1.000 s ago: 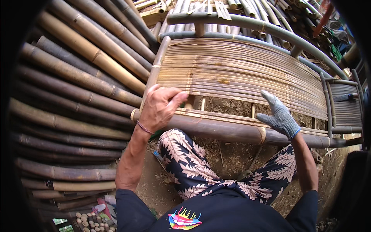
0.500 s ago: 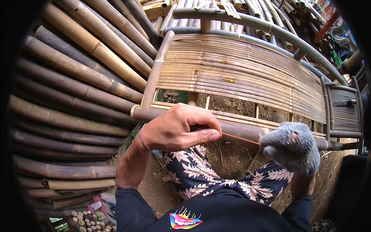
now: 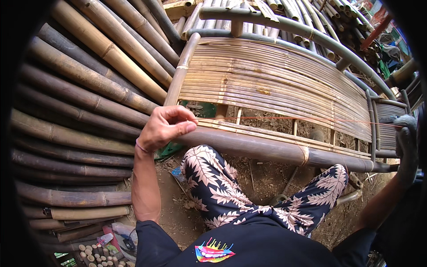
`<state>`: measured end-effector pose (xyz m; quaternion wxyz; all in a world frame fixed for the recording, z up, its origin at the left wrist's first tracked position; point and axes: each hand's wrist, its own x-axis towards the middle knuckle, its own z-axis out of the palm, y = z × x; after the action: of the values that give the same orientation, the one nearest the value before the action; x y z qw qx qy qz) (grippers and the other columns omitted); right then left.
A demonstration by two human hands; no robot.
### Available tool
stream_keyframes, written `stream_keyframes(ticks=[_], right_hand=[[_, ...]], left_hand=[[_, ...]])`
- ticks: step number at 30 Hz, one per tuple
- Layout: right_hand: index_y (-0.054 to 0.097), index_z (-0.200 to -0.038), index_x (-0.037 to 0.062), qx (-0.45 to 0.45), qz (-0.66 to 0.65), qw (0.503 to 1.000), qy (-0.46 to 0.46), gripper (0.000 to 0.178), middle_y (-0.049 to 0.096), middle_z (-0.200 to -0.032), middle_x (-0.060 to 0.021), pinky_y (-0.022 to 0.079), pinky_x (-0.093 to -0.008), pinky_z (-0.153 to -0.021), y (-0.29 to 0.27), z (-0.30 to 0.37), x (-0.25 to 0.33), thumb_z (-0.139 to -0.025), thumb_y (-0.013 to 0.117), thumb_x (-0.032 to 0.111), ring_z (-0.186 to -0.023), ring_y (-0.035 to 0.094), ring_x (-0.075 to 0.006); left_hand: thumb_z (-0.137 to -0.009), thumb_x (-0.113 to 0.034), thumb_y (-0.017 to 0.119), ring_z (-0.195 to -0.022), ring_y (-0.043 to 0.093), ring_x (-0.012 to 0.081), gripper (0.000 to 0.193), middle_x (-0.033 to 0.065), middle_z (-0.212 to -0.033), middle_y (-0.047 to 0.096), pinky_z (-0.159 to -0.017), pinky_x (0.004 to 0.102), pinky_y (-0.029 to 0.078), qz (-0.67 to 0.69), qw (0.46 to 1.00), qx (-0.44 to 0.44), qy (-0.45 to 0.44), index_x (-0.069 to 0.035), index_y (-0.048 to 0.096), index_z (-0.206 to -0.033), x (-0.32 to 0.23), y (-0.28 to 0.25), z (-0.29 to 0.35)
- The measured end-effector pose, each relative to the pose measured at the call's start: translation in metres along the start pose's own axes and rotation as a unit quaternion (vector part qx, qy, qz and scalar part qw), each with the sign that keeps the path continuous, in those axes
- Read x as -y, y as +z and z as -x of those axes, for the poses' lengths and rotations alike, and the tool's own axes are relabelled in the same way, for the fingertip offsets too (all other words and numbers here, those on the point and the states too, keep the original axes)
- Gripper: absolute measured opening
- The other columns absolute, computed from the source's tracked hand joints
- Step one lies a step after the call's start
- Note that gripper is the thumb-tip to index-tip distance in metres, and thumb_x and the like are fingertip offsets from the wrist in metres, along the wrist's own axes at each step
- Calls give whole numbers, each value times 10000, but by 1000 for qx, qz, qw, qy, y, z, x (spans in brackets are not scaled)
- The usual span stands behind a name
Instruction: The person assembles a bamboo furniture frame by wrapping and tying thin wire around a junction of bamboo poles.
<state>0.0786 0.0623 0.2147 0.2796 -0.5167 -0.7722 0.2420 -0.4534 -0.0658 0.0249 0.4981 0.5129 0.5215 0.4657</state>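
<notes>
A thin orange string (image 3: 284, 118) stretches almost straight across in front of me. My left hand (image 3: 165, 128), bare with a pink band at the wrist, pinches its left end between thumb and fingers. Far to the right, my right hand (image 3: 405, 133) in a grey glove is closed on the other end; its fingers are dim near the picture's rim. Below and behind the string lies a bamboo bench: a seat of thin slats (image 3: 267, 75) and a thick front pole (image 3: 249, 141). Between the slats and that pole is a gap, with narrow strips (image 3: 275, 131) along the pole.
Thick bamboo poles (image 3: 98, 120) are stacked close on my left. The bench's curved back rail (image 3: 307, 31) rises at the far side, with more cut bamboo (image 3: 293, 13) beyond. A bench end post (image 3: 370, 124) stands near my right hand. Shavings litter the ground (image 3: 178, 213).
My hands have moved widely apart: the right one went far right and up, the left one left and slightly up. The string between them is now much longer and taut.
</notes>
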Motion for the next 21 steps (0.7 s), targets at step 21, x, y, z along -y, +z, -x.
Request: stream_keyframes(ticks=[21], right_hand=[[741,-849,62,205,139,969,15,306,700,-881,-211,543,-478,-783,370,-37,-118,-844,535,288,-826,680,-395]], left_hand=[[-918,-310,633,-879,711,294,257,144,-938,741,-802,403,546,-437,881,159,-91,-119,758,-1037,128,61,-130]])
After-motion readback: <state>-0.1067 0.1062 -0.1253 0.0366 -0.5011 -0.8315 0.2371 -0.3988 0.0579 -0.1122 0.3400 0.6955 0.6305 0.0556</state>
